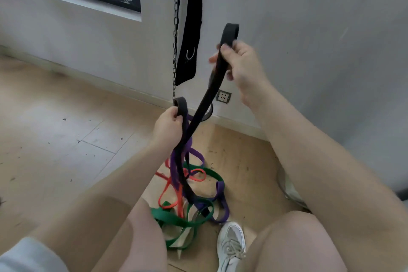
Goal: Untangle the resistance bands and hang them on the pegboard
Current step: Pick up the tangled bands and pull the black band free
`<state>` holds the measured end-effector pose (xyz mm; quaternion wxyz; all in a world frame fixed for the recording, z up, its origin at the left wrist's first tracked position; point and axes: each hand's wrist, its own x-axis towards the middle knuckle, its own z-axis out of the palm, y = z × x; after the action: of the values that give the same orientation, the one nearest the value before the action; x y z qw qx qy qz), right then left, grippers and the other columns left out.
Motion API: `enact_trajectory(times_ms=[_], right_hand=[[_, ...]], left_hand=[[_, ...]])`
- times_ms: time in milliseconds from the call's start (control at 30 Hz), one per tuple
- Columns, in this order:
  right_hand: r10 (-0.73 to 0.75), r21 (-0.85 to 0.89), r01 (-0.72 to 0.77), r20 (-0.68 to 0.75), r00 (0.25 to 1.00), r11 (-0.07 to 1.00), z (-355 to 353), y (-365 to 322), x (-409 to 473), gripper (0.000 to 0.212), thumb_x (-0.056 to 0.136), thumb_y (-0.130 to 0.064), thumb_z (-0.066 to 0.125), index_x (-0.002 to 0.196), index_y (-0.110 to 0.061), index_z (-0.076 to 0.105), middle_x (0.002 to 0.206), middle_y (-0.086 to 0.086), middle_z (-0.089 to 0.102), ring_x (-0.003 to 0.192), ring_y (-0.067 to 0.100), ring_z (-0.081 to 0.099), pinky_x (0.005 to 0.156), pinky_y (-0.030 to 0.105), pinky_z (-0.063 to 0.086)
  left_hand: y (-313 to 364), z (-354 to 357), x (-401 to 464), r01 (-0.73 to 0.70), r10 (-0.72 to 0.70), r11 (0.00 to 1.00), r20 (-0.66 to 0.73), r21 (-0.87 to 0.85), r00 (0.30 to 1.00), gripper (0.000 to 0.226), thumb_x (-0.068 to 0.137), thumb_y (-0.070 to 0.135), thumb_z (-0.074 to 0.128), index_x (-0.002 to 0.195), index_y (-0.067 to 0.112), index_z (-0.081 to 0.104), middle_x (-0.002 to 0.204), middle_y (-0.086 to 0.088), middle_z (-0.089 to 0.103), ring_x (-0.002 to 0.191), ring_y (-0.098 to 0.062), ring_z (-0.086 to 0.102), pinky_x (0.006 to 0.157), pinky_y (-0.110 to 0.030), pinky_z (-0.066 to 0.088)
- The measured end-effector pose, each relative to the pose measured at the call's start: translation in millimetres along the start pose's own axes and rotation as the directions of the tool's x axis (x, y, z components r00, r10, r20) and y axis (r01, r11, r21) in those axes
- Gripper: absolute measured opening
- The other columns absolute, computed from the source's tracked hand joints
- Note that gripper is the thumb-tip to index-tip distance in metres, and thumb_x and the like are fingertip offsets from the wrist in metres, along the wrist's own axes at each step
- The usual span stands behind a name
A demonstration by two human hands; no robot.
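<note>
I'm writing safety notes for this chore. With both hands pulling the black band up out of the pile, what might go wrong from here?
1. The black band, held by the left hand and right hand, still runs down into the tangle of purple band, green band and red band; pulling harder may tighten the knot.
2. If either grip slips while it is stretched, the band could snap back.
3. Loops lie beside the shoe: a possible trip.
</note>
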<state>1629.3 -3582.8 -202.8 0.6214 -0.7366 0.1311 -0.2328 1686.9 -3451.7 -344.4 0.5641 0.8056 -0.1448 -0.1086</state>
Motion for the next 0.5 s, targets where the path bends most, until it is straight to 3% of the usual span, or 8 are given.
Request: enact_trajectory(times_ms=[67,133,167,233,333,400,500], right_hand=[[0.104,-0.230,-0.090,0.047,0.993,0.969,4,24,-2,0.017,0.099,-0.011,0.042,0.110,-0.003,0.052,0.079,0.003,0.066,0.076,0.013,0.064,0.079,0.023,0.054],[0.197,-0.342,-0.168,0.050,0.979,0.924,7,47,-7,0.013,0.098,-0.014,0.044,0.102,-0.007,0.054,0.084,0.004,0.069,0.083,0.015,0.066,0.088,0.035,0.051],[0.226,-0.327,-0.199,0.048,0.973,0.924,8,51,-8,0.013,0.098,-0.015,0.044,0.096,-0.009,0.055,0.085,0.004,0.069,0.079,0.014,0.064,0.083,0.033,0.050],[0.247,-0.198,-0.233,0.050,0.968,0.952,10,48,-7,0.017,0.099,-0.016,0.043,0.087,-0.013,0.055,0.081,0.002,0.068,0.072,0.013,0.059,0.075,0.029,0.045],[0.213,0.141,-0.222,0.080,0.974,0.965,13,23,0,0.015,0.099,-0.013,0.042,0.089,-0.010,0.052,0.073,0.002,0.063,0.067,0.012,0.058,0.072,0.027,0.046],[0.184,0.258,-0.195,0.069,0.981,0.946,12,7,7,0.014,0.099,-0.013,0.042,0.088,-0.012,0.051,0.072,0.001,0.060,0.062,0.008,0.057,0.059,0.019,0.045],[0.164,0.303,-0.172,0.050,0.985,0.937,9,-6,13,0.017,0.098,-0.011,0.045,0.082,-0.013,0.052,0.070,0.001,0.053,0.058,0.006,0.053,0.045,0.012,0.042]], left_hand=[[0,3,-1,0.036,-0.028,0.988,-0.053,0.151,0.998,0.027,0.096,0.013,0.036,0.111,0.015,0.057,0.124,-0.014,0.053,0.114,-0.034,0.050,0.095,-0.045,0.043],[1,0,-4,0.061,-0.039,0.960,-0.085,0.272,0.996,0.028,0.098,0.014,0.036,0.117,0.012,0.056,0.135,-0.018,0.040,0.124,-0.037,0.040,0.103,-0.048,0.037],[5,-3,-4,0.047,-0.033,0.970,-0.060,0.239,0.998,0.027,0.098,0.014,0.037,0.116,0.012,0.056,0.126,-0.017,0.048,0.118,-0.036,0.046,0.100,-0.048,0.041],[23,-8,-5,0.003,-0.002,1.000,0.077,-0.021,0.997,0.020,0.097,0.011,0.040,0.106,0.015,0.058,0.098,-0.009,0.064,0.097,-0.028,0.062,0.089,-0.046,0.050],[61,-16,-4,-0.071,0.106,0.963,0.122,-0.259,0.987,0.017,0.096,0.008,0.044,0.097,0.016,0.060,0.084,-0.004,0.067,0.079,-0.018,0.066,0.076,-0.037,0.055],[81,-22,-1,-0.105,0.142,0.942,0.095,-0.320,0.985,0.017,0.095,0.010,0.047,0.095,0.019,0.062,0.085,0.000,0.067,0.084,-0.016,0.066,0.080,-0.035,0.054],[92,-27,2,-0.071,0.123,0.955,0.168,-0.288,0.978,0.018,0.095,0.018,0.050,0.104,0.023,0.064,0.101,0.002,0.068,0.103,-0.015,0.061,0.099,-0.037,0.044]])
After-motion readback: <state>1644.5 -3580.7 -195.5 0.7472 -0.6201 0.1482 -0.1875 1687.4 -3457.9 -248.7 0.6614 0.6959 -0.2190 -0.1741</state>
